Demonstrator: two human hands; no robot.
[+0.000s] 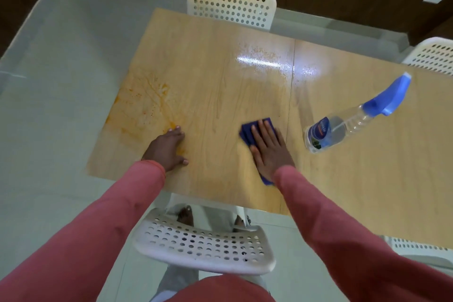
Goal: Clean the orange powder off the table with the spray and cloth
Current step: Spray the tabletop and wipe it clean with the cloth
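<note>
Orange powder smears (143, 110) cover the left end of the wooden table (220, 86). A wet, shiny patch (264, 61) with faint orange specks lies farther back near the table's seam. My right hand (269, 147) presses flat on a blue cloth (247, 131) near the table's middle, fingers straight. My left hand (169, 148) rests on the table at the edge of the orange smear, fingers fairly straight, holding nothing. A clear spray bottle (353, 117) with a blue trigger head stands to the right of the cloth, untouched.
White perforated chairs stand around the table: one at the far side (231, 5), one right in front of me at the near edge (203, 245), one at the far right (434, 54) and one at the near right (416, 247). Pale tiled floor (54, 130) lies to the left.
</note>
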